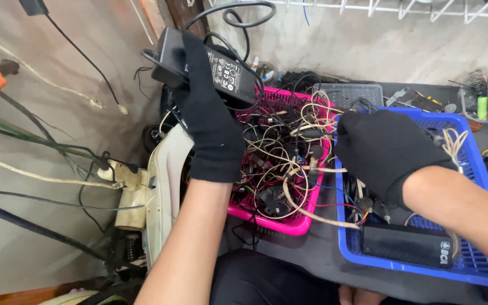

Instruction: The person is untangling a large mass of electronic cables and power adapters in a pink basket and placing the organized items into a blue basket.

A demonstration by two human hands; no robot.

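Grey concrete floor (368,51) is crowded with cables. Left hand (213,121) is closed around a black power adapter (224,70) above the pink basket (289,226) rim. Right hand (385,149) is curled over wires (289,164) at the blue basket (481,164) edge; its grip I cannot tell.

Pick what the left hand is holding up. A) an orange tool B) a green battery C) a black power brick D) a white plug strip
C: the gloved left hand grips a black power brick with its cord looping above, raised over the pink basket full of tangled wires.
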